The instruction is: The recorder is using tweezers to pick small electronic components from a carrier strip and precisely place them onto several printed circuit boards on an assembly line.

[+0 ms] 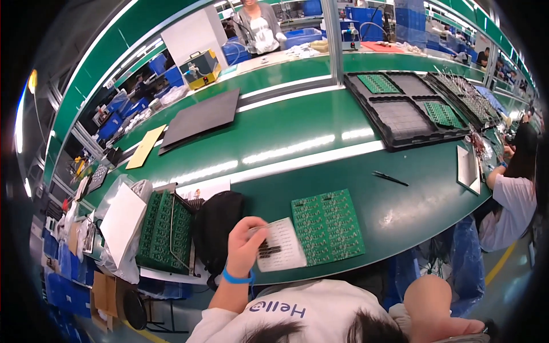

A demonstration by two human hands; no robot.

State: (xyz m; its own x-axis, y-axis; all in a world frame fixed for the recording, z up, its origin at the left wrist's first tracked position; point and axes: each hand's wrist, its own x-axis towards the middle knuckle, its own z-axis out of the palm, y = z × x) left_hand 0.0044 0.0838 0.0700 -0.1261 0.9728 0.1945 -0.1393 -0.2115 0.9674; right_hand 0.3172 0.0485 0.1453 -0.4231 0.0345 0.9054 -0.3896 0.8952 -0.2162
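Observation:
My left hand (246, 240), with a blue band at its wrist, pinches the upper left edge of a white printed card (287, 243). Short black strips (269, 250) lie on this card close to my fingers; what they are is too small to tell. Right beside the card, a green circuit board panel (329, 226) rests flat on the green table, and their edges meet or overlap slightly. My right arm is bent at the lower right, with the right hand (454, 327) close to the picture's bottom edge. Its fingers are mostly hidden.
Black tweezers (391, 178) lie beyond the panel. A rack of upright circuit boards (166, 228) and a black bag (219, 228) stand left. Black trays (400, 137) with boards sit far right. Dark sheets (203, 120) lie far left. Another person (509, 200) works at the right.

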